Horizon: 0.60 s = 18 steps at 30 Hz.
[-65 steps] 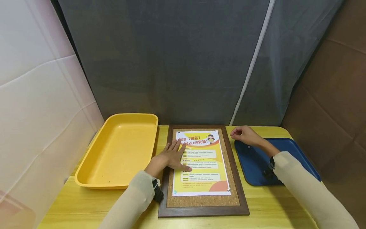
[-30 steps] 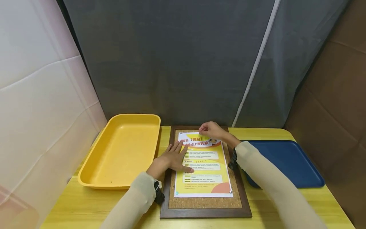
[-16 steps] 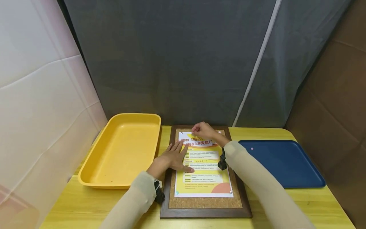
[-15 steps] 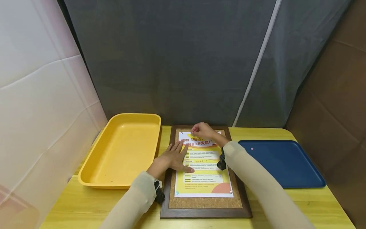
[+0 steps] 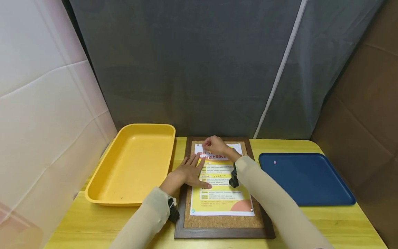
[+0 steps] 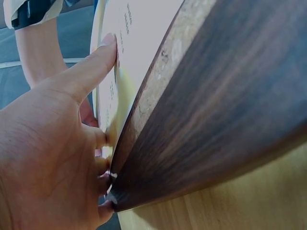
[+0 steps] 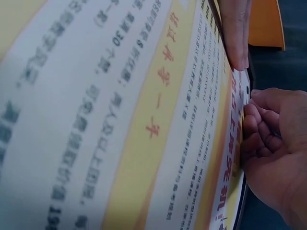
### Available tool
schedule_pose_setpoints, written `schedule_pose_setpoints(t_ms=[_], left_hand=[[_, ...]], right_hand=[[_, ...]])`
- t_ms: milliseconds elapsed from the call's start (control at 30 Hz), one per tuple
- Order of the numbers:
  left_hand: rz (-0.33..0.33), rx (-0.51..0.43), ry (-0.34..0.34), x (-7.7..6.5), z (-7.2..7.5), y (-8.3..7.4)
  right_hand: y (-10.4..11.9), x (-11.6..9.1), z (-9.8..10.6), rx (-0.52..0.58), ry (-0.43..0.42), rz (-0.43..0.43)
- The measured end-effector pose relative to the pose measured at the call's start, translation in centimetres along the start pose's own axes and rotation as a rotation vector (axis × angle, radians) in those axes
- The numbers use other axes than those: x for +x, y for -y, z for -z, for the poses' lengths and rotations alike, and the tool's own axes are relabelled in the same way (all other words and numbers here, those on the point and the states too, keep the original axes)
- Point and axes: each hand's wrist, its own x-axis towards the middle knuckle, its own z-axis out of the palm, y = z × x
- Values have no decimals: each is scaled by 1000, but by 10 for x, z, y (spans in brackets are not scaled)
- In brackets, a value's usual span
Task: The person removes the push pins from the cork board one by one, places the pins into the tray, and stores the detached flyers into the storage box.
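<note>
A yellow-and-white printed poster [image 5: 217, 204] lies on a framed cork board [image 5: 224, 222]. My left hand [image 5: 188, 172] rests with fingers spread over the poster's left side and the frame. Thumb and fingers of that hand lie across the paper edge in the left wrist view. My right hand [image 5: 215, 145] is over the poster's top edge, fingers curled and thumb close to the index finger, with nothing visible between them. Just left of its fingertips is a dark thumbtack [image 5: 198, 145] in the top-left corner. A teal thumbtack [image 5: 193, 210] and a silver thumbtack [image 5: 252, 210] mark the bottom corners.
On the left of the wooden table [image 5: 93, 224] stands a deep yellow tray [image 5: 130, 162]. A blue tray [image 5: 311, 180] to the right of the board holds a small pink thumbtack [image 5: 275, 162]. A grey curtain [image 5: 186, 69] hangs behind the table.
My right hand has come from the blue tray's near-left corner, leftward across the poster's top toward its top-left corner. The left hand stays on the poster.
</note>
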Motion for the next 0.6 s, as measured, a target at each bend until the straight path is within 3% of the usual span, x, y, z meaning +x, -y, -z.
schedule_pose_setpoints(t_ms=[600], left_hand=[[14,30,11,-5,3,-4]], right_hand=[[0,9,-15,27,-92,-52]])
